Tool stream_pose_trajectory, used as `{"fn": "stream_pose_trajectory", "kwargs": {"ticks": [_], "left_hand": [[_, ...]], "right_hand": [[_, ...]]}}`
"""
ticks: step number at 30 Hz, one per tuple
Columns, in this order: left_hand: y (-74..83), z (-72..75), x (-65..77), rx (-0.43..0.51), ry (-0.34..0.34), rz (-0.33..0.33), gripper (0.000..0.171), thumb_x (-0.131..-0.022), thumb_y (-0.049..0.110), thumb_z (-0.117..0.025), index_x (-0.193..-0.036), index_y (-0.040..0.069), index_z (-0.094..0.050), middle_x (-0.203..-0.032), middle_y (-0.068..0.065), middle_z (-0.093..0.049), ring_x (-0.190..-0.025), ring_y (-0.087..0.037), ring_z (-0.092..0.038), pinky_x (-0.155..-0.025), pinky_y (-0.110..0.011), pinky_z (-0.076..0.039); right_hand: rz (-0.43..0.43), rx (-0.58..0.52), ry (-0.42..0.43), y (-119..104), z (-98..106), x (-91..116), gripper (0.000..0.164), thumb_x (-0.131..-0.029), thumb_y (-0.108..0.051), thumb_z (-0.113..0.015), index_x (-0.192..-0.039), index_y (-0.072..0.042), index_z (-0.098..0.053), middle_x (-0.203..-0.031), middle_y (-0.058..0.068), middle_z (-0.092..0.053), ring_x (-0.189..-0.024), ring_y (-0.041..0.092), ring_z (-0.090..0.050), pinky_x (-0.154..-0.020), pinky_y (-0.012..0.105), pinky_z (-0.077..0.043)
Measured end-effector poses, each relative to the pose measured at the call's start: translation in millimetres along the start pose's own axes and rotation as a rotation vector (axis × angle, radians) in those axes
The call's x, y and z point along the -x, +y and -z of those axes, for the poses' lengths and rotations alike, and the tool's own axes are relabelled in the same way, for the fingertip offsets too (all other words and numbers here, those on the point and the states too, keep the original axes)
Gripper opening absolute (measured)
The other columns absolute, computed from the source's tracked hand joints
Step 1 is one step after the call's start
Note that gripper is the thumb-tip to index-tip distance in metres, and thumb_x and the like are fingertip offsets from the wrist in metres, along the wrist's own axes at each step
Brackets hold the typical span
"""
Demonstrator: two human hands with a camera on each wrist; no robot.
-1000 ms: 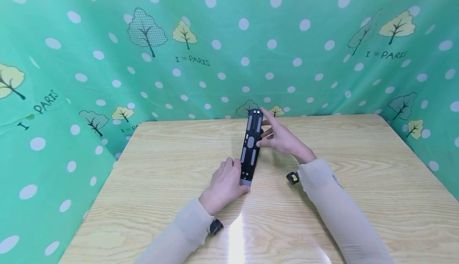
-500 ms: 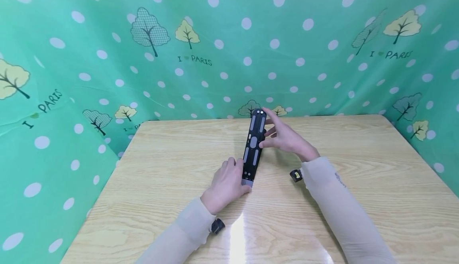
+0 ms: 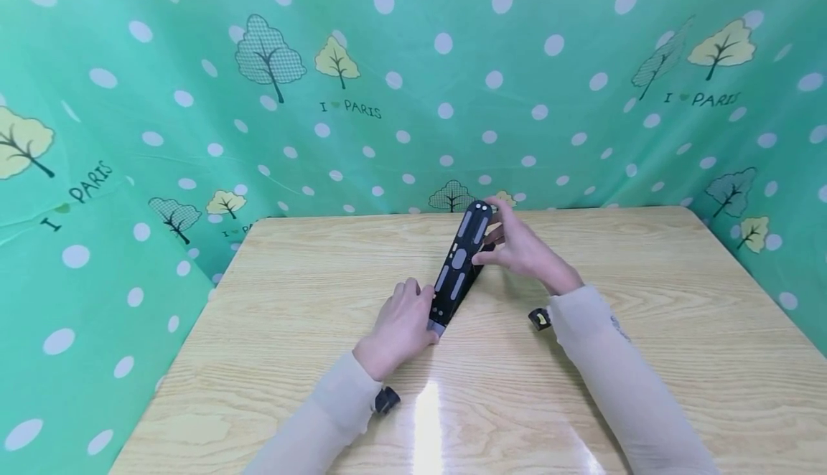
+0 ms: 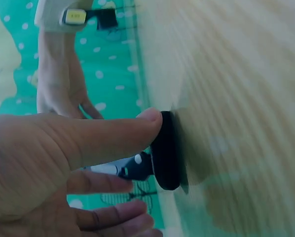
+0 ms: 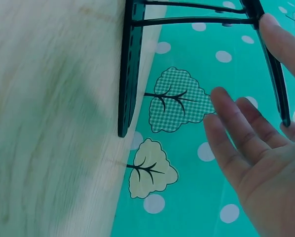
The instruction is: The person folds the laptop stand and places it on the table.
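Note:
A foldable laptop stand (image 3: 459, 258), black with grey pads, stands slanted on the table between both hands. Its upper plate (image 5: 277, 74) is spread from the lower plate (image 5: 129, 74), with thin struts (image 5: 197, 20) between them in the right wrist view. My left hand (image 3: 402, 321) grips the near, lower end; in the left wrist view the thumb presses on the black end piece (image 4: 167, 150). At the far end, my right hand (image 3: 520, 249) holds the upper plate by its edge between thumb and index finger, the other fingers free behind it.
The light wood table (image 3: 291, 360) reaches back to a green dotted curtain (image 3: 388, 145), which also hangs along both sides. Small black wrist cameras, left (image 3: 386, 400) and right (image 3: 539, 318), stick out from the sleeves.
The stand has turned clockwise: its far end swung right and its near end shifted slightly left. More of the part behind the upper plate shows. Both hands moved along with it.

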State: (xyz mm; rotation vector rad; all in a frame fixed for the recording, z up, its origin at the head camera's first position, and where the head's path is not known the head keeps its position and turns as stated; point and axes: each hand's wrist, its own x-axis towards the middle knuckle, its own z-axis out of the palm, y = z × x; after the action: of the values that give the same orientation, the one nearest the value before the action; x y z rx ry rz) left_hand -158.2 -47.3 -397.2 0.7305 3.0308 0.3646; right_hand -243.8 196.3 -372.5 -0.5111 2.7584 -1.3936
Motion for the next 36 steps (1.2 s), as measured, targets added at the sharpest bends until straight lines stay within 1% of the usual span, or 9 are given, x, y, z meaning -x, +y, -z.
{"fn": "stream_pose_trajectory", "kwargs": {"ticks": [4,8,14,19,22,25,28,32,36], "left_hand": [[-9.7,2.2,-2.9,0.036,-0.038,0.003,0.075,-0.066,0.023,-0.087,-0.13,0.005,-0.052,-0.103,-0.01,-0.048,-0.089,-0.022,-0.044,-0.071,-0.032,-0.047],[-19.6,4.4,-5.7,0.071,-0.072,0.013,0.078,-0.068,0.021,-0.086,-0.136,0.009,-0.048,-0.105,-0.008,-0.048,-0.091,-0.021,-0.044,-0.074,-0.032,-0.047],[-30.1,7.8,-7.3,0.085,-0.097,0.019,0.079,-0.071,0.014,-0.083,-0.141,0.013,-0.045,-0.109,-0.008,-0.049,-0.094,-0.021,-0.045,-0.075,-0.032,-0.047],[-34.1,8.4,-7.2,0.096,-0.096,0.009,0.08,-0.072,0.006,-0.078,-0.143,0.014,-0.042,-0.111,-0.009,-0.047,-0.094,-0.02,-0.045,-0.073,-0.03,-0.047],[-35.2,8.8,-7.3,0.102,-0.105,0.01,0.079,-0.072,0.006,-0.077,-0.143,0.015,-0.042,-0.111,-0.008,-0.047,-0.093,-0.02,-0.045,-0.071,-0.029,-0.046],[-35.7,9.9,-8.0,0.069,-0.109,0.024,0.074,-0.073,0.012,-0.079,-0.139,0.013,-0.046,-0.11,-0.008,-0.048,-0.093,-0.02,-0.044,-0.07,-0.029,-0.045],[-37.3,11.4,-8.1,0.021,-0.097,0.049,0.058,-0.072,0.022,-0.082,-0.122,0.008,-0.057,-0.105,-0.008,-0.048,-0.089,-0.022,-0.044,-0.069,-0.031,-0.044],[-39.4,13.5,-7.7,-0.002,-0.088,0.076,0.043,-0.069,0.029,-0.084,-0.101,0.007,-0.064,-0.097,-0.006,-0.047,-0.086,-0.022,-0.042,-0.067,-0.032,-0.042],[-40.1,13.9,-8.0,0.025,-0.102,0.074,0.041,-0.071,0.028,-0.083,-0.104,0.01,-0.068,-0.095,-0.005,-0.048,-0.086,-0.022,-0.042,-0.067,-0.032,-0.041]], "right_hand": [[0.005,0.018,0.022,1.3,0.4,2.7,0.107,-0.069,-0.026,-0.087,-0.147,-0.02,-0.014,-0.11,0.014,-0.06,-0.097,0.033,-0.062,-0.09,0.051,-0.046],[0.022,0.048,0.05,-1.0,-1.6,4.1,0.106,-0.069,-0.028,-0.086,-0.146,-0.017,-0.014,-0.103,0.013,-0.062,-0.093,0.029,-0.063,-0.088,0.048,-0.047],[0.017,0.079,0.093,-7.9,-4.9,8.3,0.105,-0.07,-0.03,-0.086,-0.145,-0.014,-0.015,-0.105,0.012,-0.059,-0.093,0.032,-0.062,-0.082,0.043,-0.051],[0.035,0.05,0.123,-9.1,-0.6,12.7,0.089,-0.074,-0.022,-0.083,-0.139,-0.007,-0.025,-0.106,0.013,-0.057,-0.092,0.031,-0.061,-0.082,0.041,-0.052],[0.041,0.062,0.134,-7.7,4.1,14.2,0.081,-0.076,-0.023,-0.081,-0.137,-0.007,-0.03,-0.106,0.012,-0.058,-0.093,0.028,-0.06,-0.084,0.042,-0.051],[0.048,0.096,0.132,-6.6,7.9,14.7,0.082,-0.079,-0.026,-0.08,-0.143,-0.012,-0.031,-0.109,0.01,-0.057,-0.094,0.025,-0.06,-0.085,0.043,-0.051],[0.07,0.121,0.111,-6.0,9.7,13.9,0.082,-0.081,-0.027,-0.077,-0.148,-0.019,-0.03,-0.118,0.009,-0.056,-0.093,0.023,-0.061,-0.084,0.042,-0.052],[0.084,0.117,0.084,-5.2,10.1,13.0,0.078,-0.084,-0.026,-0.075,-0.149,-0.025,-0.032,-0.126,0.007,-0.054,-0.092,0.02,-0.063,-0.083,0.04,-0.053],[0.081,0.106,0.081,-4.2,10.2,12.9,0.076,-0.084,-0.025,-0.075,-0.148,-0.022,-0.033,-0.124,0.007,-0.055,-0.091,0.02,-0.063,-0.083,0.04,-0.053]]}}
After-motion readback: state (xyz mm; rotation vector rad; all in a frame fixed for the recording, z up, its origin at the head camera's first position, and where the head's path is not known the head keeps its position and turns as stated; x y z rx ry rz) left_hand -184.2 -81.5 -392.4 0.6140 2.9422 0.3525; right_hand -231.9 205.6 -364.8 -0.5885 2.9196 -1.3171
